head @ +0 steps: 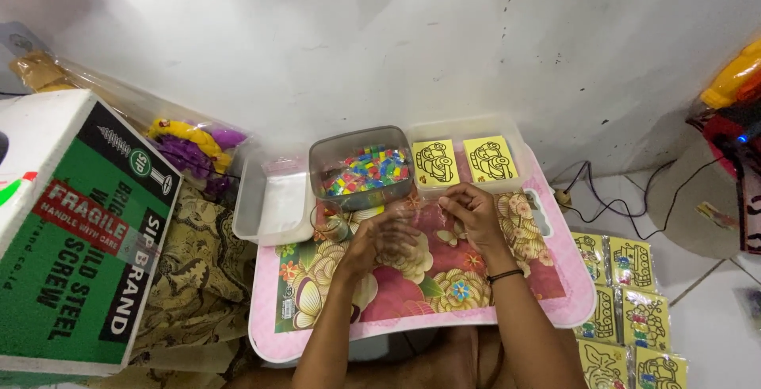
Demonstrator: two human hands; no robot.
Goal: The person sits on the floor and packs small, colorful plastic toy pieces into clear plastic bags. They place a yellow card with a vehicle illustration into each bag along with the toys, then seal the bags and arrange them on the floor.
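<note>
Green-and-white cardboard box (79,238) at left, black cable (610,199) on floor.

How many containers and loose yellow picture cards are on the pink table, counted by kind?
Grey tub of coloured pieces: 1
Clear tray with yellow cards: 1
Clear tray, nothing visible inside: 1
Yellow cards with vehicle outlines: 2
Total: 5
Both hands, left hand and right hand, work over the pink table.

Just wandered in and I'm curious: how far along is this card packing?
Done, it seems: yellow picture cards in clear sleeves lie on the floor at the right. In hand: both hands, left hand and right hand, work something small over the pink tray table. Left: two unsleeved cards and a tub of coloured bits.
</note>
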